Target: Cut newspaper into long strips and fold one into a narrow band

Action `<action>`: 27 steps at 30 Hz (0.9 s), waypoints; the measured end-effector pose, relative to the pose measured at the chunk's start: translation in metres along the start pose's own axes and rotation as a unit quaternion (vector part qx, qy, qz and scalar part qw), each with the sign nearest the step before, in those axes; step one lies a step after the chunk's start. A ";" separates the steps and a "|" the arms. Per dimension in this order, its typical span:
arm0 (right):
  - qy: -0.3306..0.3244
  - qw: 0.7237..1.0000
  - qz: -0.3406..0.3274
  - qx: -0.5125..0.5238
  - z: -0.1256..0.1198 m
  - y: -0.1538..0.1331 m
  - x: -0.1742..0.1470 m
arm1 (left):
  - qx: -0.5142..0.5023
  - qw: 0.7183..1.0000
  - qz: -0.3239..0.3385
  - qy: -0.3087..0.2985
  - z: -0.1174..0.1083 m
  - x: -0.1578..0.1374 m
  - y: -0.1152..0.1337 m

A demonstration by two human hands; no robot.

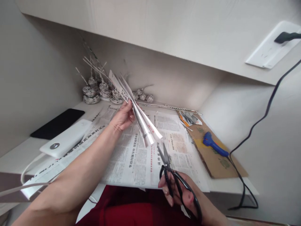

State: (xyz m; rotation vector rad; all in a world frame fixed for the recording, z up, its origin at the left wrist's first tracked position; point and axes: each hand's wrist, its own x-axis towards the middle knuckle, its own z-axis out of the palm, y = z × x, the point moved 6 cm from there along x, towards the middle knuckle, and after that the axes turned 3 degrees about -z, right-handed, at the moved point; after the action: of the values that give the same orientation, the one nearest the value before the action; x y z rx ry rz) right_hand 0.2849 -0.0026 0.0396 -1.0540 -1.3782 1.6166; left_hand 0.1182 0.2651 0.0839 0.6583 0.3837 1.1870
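My left hand point(125, 115) grips a bundle of folded newspaper strips point(141, 117) around its middle, thumb on top. The strips fan out at both ends and are held above the desk. In my right hand point(181, 191) is a pair of black-handled scissors point(166, 161), with fingers in the handle loops. The scissor blades stand slightly apart and point up toward the lower end of the strips, a small gap away. Beneath both hands, newspaper sheets point(138, 163) cover the desk.
Several woven paper gourds point(91, 94) stand at the back left. A black tablet-like slab point(57, 123) and a white power bank point(66, 139) lie at left. On the right, a blue glue gun point(215, 144) rests on cardboard point(217, 164), its cord trailing. A low shelf point(150, 28) overhangs the back.
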 end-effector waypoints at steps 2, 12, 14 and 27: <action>0.004 1.000 0.004 -0.008 0.001 0.000 0.001 | 0.006 1.000 -0.005 0.001 0.000 0.000 0.000; 0.023 0.999 -0.006 -0.046 0.004 -0.015 0.014 | 0.046 0.999 -0.010 -0.009 0.006 -0.004 -0.008; 0.024 0.999 -0.009 -0.042 0.002 -0.016 0.015 | 0.054 0.998 -0.013 -0.017 0.006 -0.004 -0.009; 0.028 0.999 -0.033 -0.019 -0.002 -0.018 0.027 | 0.107 0.986 -0.046 -0.122 0.021 -0.016 -0.016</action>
State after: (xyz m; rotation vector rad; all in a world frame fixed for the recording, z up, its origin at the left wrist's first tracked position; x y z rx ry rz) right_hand 0.2775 0.0251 0.0539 -1.0569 -1.3979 1.5081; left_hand 0.1369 0.2408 0.0884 0.9518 0.3340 0.9710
